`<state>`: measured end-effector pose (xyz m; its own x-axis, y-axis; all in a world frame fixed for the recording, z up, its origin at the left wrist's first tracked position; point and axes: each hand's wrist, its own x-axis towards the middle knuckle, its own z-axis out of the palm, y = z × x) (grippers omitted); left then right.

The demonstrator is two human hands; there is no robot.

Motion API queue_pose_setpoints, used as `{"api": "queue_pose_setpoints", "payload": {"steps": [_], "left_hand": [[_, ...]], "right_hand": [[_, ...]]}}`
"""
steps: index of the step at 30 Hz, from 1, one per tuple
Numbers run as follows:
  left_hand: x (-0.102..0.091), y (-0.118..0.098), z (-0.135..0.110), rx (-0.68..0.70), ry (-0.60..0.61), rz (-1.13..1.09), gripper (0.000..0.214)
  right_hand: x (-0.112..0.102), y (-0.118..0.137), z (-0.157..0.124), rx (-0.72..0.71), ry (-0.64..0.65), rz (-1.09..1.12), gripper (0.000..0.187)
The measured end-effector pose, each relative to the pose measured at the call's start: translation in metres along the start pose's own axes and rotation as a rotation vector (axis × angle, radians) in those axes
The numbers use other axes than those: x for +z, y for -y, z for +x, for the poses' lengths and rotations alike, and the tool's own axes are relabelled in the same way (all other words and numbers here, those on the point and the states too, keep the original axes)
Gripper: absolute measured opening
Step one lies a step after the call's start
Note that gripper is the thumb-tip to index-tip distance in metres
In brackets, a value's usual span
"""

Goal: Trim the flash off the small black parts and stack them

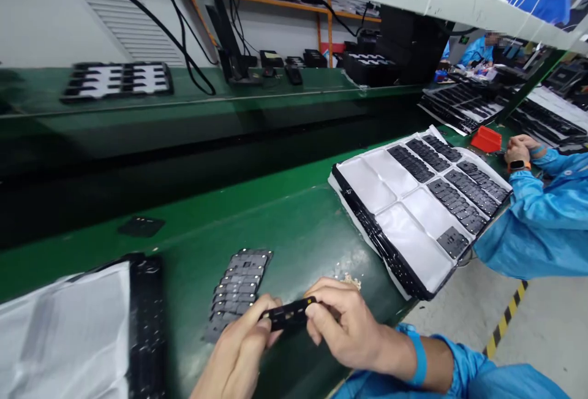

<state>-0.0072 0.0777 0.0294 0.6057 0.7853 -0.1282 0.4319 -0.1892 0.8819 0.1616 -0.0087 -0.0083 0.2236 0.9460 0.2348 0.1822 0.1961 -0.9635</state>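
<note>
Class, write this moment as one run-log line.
left hand: gripping black part | right hand: gripping its other end | green bench: overlapping dark plates near left hand

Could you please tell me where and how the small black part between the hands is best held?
Probably by its two ends, one hand from each side: the black part looks long and narrow, and the left hand and right hand pinch it there.

A narrow black part (pixel 287 315) with small openings tilts slightly, held at both ends by fingers (pixel 324 322).

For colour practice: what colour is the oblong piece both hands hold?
The piece is mostly black; head view.
</note>
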Motion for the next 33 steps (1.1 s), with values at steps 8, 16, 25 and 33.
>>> {"api": "queue_pose_setpoints", "payload": {"steps": [8,16,25,33], "left_hand": [[-0.005,-0.009,0.005,0.101,0.277,-0.09,0.025],[-0.012,-0.018,0.006,0.119,0.282,-0.165,0.025],[-0.005,-0.009,0.009,0.151,0.199,-0.104,0.029],[-0.009,-0.006,0.008,0.161,0.226,-0.108,0.026]], "right_hand": [[-0.021,0.015,-0.009,0.132,0.017,-0.04,0.042],[-0.031,0.015,-0.006,0.115,0.05,-0.084,0.041],[-0.024,0.019,-0.006,0.006,0.069,-0.156,0.031],[-0.024,0.02,-0.008,-0.124,0.096,-0.237,0.025]]}}
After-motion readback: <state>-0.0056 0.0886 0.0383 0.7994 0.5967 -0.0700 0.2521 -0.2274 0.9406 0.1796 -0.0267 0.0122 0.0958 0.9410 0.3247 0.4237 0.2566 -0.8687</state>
